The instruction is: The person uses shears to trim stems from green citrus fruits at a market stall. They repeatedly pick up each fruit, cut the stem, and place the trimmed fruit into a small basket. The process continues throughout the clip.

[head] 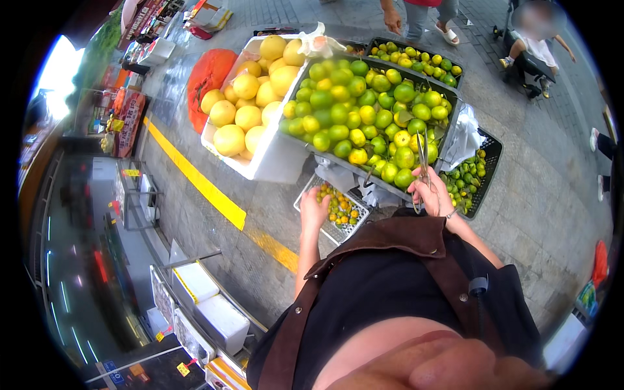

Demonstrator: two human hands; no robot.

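Note:
A pair of metal scissors (423, 153) is in my right hand (431, 194), with its narrow blades pointing up and away from me, slightly apart. The blades are over the near right corner of a dark crate (457, 114) heaped with green and yellow citrus fruits (368, 115), some with leaves. My left hand (313, 208) has its fingers bent and thumb apart, with nothing visible in it. It overlaps the left side of a white plastic basket (361, 220) of small orange and green citrus (341, 204); contact with them I cannot tell.
Left of the crate stands a white foam box (273, 168) full of large yellow pomelos (246, 86), beside an orange-red sack (207, 80). Smaller black crates of citrus (489, 168) flank it. Someone's legs (417, 22) and a stroller (529, 61) are beyond. A yellow line (197, 178) crosses the pavement.

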